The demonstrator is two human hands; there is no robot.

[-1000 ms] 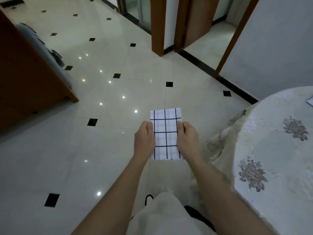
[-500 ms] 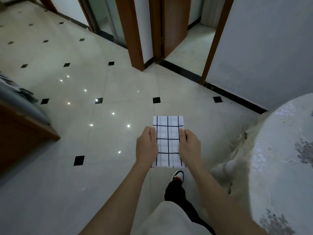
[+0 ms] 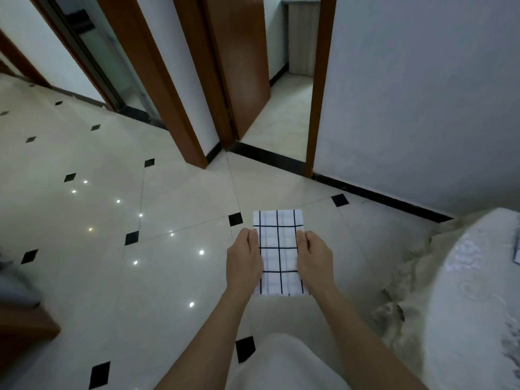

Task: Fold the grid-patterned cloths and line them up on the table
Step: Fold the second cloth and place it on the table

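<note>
A folded white cloth with a dark grid pattern (image 3: 278, 249) is held flat in the air over the floor, in front of me. My left hand (image 3: 244, 260) grips its left edge and my right hand (image 3: 314, 258) grips its right edge, thumbs on top. The round table (image 3: 472, 299) with a pale embroidered tablecloth stands at the right. The corner of another grid-patterned cloth (image 3: 517, 250) shows on the table at the frame's right edge.
Glossy cream floor tiles with small black diamonds (image 3: 132, 237) spread to the left. A brown door frame (image 3: 168, 88) and an open doorway (image 3: 284, 80) stand ahead. A white wall (image 3: 422, 94) rises at the right. Wooden furniture (image 3: 22, 330) sits at the lower left.
The view has swung right and upward, towards the doorway and the table; the wooden furniture slid off to the left. Both hands keep the same grip on the folded cloth.
</note>
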